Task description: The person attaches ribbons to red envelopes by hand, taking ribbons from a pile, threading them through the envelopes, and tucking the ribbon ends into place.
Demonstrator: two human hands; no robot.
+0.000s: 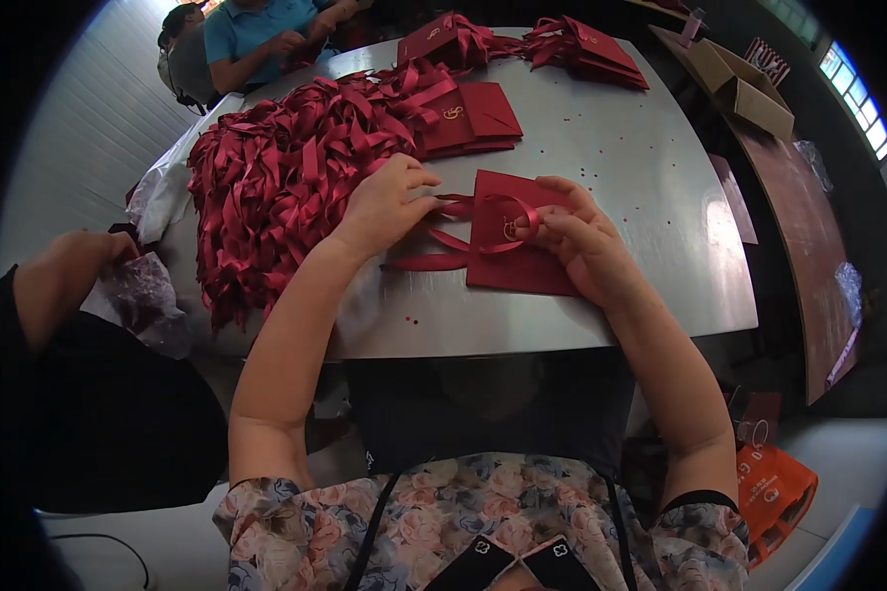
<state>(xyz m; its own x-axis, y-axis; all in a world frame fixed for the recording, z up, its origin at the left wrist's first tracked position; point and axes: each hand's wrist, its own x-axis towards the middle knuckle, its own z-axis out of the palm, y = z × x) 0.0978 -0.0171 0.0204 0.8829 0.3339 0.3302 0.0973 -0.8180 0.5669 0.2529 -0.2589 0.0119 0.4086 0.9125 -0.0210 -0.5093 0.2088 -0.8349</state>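
Note:
A flat red paper bag [508,261] with a gold logo lies on the metal table, its ribbons trailing off to the left. My right hand [583,236] rests on the bag's right side, thumb and fingers closed on a looped red ribbon [508,239] over the logo. At the bag's upper left, my left hand [392,202] has its thumb and fingers closed around a ribbon end that leads to the bag. Just left of that hand rises a large heap of red ribbons [276,187]. Stacked red bags [488,116] lie behind.
More red bags [601,54] lie at the table's [641,167] far edge. A person in a blue shirt [256,39] sits across. At the left, a co-worker's arm [59,276] is near clear plastic [143,305]. An open cardboard box [749,98] stands at the right.

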